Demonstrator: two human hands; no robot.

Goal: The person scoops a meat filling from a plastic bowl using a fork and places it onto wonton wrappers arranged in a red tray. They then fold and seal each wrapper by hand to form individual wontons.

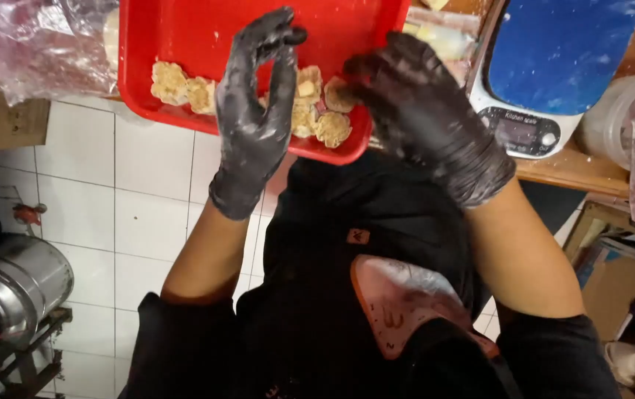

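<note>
Both my hands wear black, flour-dusted gloves and hover over the near edge of a red tray [184, 29]. My left hand [254, 111] has thumb and forefinger curved apart, with nothing held between them. My right hand [424, 111] is bent down, its fingertips touching a small pale dumpling [338, 94] at the right end of the row. Several dumplings [169, 81] lie in a line along the tray's front rim. What lies under my right palm is hidden.
A white kitchen scale with a blue top [546, 66] stands right of the tray on a wooden counter [591, 174]. A clear plastic bag [29, 44] lies at the upper left. A metal pot [14, 288] sits on a stand over white floor tiles.
</note>
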